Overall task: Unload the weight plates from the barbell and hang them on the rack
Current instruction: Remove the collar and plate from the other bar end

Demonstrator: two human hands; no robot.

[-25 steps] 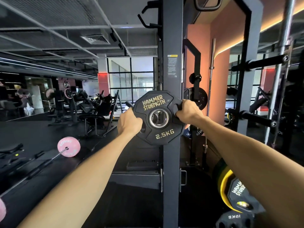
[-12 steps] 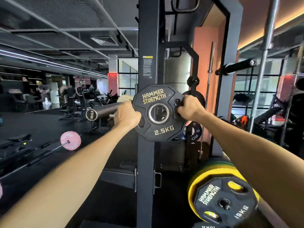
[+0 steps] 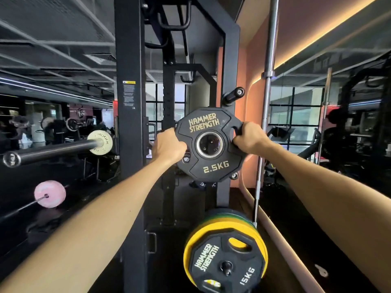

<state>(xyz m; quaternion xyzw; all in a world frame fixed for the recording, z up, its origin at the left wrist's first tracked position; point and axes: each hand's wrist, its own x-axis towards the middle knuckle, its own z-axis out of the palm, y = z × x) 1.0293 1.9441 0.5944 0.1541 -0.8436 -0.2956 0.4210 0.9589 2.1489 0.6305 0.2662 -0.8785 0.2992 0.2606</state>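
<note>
Hands on either side of a small black weight plate [image 3: 209,144] carry it at arm's length, flat face toward the person. The left hand [image 3: 168,145] grips the plate's left edge with fingers curled through a cut-out; the right hand [image 3: 247,139] grips the upper right edge the same way, thumb over the rim. Neither hand looks nearer the rack than the other.

What the next move seems to turn on is the line from the plate's steel-ringed centre hole to a storage peg. Through the hole a dark round end shows, which could be a peg directly behind, though I cannot tell for sure. Another bare peg [image 3: 233,95] sticks out of the far right upright [image 3: 229,81], just above and to the right of the plate. The plate's axis points away from the person, so it would slide on by pushing forward.

It is a twelve-sided rubber-coated plate with gold lettering, "HAMMER STRENGTH" above and "2.5KG" below. Near and lower right, a 15KG plate [image 3: 226,265] already hangs in front of yellow and green ones. The barbell [image 3: 55,148] sits left, its sleeve bare.
</note>
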